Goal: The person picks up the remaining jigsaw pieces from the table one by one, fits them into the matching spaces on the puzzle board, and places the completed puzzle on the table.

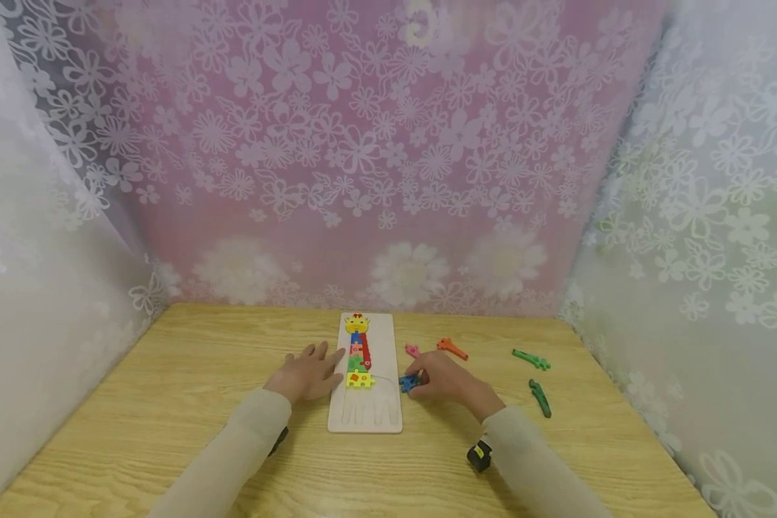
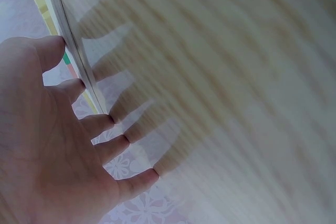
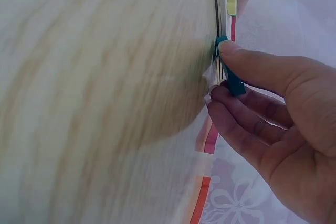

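A pale wooden puzzle board (image 1: 382,345) lies on the table with a giraffe's yellow head (image 1: 357,325), several coloured neck pieces (image 1: 356,351) and a yellow body piece (image 1: 359,379) set in it. My left hand (image 1: 306,374) rests at the board's left edge, fingers spread; in the left wrist view its fingertips (image 2: 137,183) touch the tabletop. To the right of the board, my right hand (image 1: 445,379) pinches a blue puzzle piece (image 1: 408,383) between thumb and fingers. That piece looks teal in the right wrist view, tilted up off the table, its far part hidden by the fingers.
Beyond the right hand lie a pink piece (image 1: 412,350) and an orange piece (image 1: 453,349). Two green pieces, one lighter (image 1: 532,359) and one darker (image 1: 540,398), lie farther right. Flower-patterned cloth (image 1: 388,158) borders the wooden table (image 1: 201,360) at the back and sides.
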`<state>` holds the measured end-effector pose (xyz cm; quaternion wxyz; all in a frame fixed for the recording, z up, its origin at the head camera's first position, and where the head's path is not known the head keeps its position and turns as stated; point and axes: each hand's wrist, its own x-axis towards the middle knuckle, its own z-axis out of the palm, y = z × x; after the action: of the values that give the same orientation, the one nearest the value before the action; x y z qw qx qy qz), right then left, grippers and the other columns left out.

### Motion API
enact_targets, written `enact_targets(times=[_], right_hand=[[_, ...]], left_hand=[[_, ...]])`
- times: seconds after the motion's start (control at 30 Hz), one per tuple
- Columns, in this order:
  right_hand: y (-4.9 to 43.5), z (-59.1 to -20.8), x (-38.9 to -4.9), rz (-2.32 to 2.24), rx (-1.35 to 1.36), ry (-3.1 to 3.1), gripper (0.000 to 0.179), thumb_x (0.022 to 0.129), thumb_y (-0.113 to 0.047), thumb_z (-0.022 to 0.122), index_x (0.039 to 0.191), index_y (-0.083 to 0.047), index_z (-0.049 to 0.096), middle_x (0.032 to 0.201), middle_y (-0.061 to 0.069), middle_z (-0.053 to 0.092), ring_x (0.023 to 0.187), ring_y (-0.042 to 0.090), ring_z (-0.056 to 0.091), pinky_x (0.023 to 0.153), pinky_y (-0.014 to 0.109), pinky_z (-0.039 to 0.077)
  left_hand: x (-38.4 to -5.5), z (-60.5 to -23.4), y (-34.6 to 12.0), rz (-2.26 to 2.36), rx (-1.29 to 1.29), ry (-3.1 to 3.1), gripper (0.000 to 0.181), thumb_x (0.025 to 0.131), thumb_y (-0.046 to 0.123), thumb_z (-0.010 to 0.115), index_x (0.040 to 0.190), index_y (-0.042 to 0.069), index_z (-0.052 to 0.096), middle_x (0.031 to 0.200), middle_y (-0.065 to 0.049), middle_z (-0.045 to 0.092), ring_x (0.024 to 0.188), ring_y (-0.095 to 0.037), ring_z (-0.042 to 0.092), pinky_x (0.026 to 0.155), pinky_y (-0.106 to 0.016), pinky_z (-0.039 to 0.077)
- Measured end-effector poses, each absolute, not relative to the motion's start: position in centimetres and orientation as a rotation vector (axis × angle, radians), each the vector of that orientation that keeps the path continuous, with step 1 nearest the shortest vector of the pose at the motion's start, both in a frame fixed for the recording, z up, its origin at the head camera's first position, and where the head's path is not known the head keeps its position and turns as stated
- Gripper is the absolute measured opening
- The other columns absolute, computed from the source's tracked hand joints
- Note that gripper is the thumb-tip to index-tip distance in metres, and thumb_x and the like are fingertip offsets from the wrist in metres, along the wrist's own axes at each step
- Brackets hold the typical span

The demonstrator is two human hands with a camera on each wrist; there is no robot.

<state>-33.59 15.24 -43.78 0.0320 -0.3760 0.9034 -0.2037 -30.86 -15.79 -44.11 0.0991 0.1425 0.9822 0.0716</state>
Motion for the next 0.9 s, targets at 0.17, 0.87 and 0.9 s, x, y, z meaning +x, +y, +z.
enact_targets(times=[0.17, 0.87, 0.9], right_hand=[[15.2, -43.9, -33.6, -0.604, -1.163, 2.805, 0.018, 0.089, -0.007, 0.078, 0.106, -0.005, 0.081, 0.1, 0.006, 0.078, 0.076, 0.004, 0.06, 0.07, 0.02, 0.052], [13.4, -42.5, -33.4, -0.604, -1.311, 2.827, 0.018, 0.091, -0.012, 0.079, 0.107, -0.006, 0.081, 0.091, 0.002, 0.076, 0.067, -0.002, 0.05, 0.078, 0.026, 0.056], [13.2, -42.6, -33.4, -0.602, -1.305, 2.823, 0.018, 0.091, -0.012, 0.079, 0.108, -0.006, 0.081, 0.092, 0.002, 0.075, 0.068, 0.0, 0.05, 0.077, 0.024, 0.055]], left_hand=[[-30.9, -44.1, -15.8, 0.216, 0.412, 2.905, 0.063, 0.109, 0.051, 0.039, 0.165, 0.026, 0.027, 0.172, -0.017, 0.024, 0.157, -0.044, 0.026, 0.12, -0.076, 0.022], [-30.9, -44.3, -15.8, 0.192, 0.42, 2.915, 0.063, 0.109, 0.052, 0.038, 0.165, 0.027, 0.027, 0.171, -0.017, 0.025, 0.157, -0.044, 0.028, 0.12, -0.075, 0.023], [-30.9, -44.3, -15.8, 0.189, 0.419, 2.915, 0.063, 0.109, 0.052, 0.038, 0.165, 0.027, 0.027, 0.171, -0.016, 0.025, 0.157, -0.044, 0.028, 0.12, -0.075, 0.024]])
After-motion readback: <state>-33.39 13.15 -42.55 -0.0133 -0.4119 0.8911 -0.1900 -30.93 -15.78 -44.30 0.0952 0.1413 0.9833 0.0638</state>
